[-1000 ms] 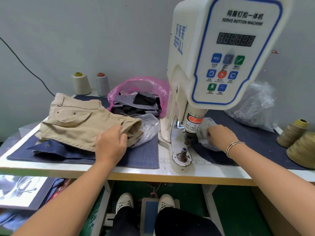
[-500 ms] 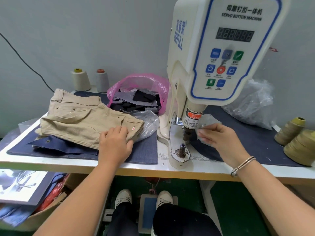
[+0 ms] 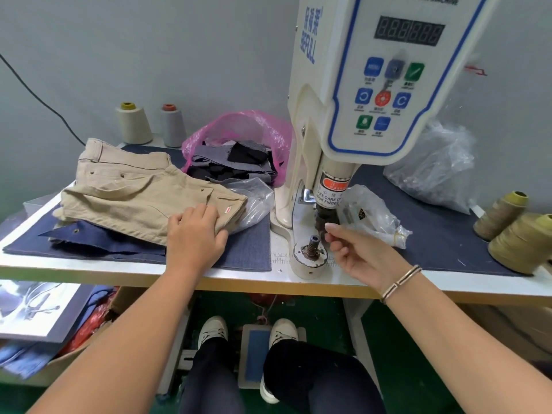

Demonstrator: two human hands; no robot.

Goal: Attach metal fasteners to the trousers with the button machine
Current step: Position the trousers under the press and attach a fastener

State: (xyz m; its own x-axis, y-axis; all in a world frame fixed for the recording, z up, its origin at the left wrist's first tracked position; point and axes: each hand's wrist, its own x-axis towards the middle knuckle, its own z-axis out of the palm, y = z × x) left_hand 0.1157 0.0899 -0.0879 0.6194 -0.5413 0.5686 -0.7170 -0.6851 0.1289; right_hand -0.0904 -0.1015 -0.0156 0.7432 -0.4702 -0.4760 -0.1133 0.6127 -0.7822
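Folded beige trousers [image 3: 134,198] lie on a dark blue cloth at the table's left. My left hand [image 3: 194,237] rests flat on their near right corner, thumb at the hem. The white servo button machine [image 3: 373,85] stands in the middle, its upper punch [image 3: 327,215] above the lower die [image 3: 312,246]. Just right of the punch is my right hand [image 3: 361,255], thumb and forefinger pinched right under its tip on a metal fastener too small to see clearly. A clear bag of fasteners [image 3: 376,216] lies behind that hand.
A pink bag of fabric scraps [image 3: 239,135] sits behind the trousers, two thread cones [image 3: 134,124] by the wall. Large olive cones [image 3: 519,243] stand at the right edge, a big clear bag [image 3: 433,168] behind. My feet flank the foot pedal [image 3: 257,354] below.
My right hand left the fastener bag and came forward to the punch with fingers pinched. My left hand loosened its grip and now lies flat on the trousers.
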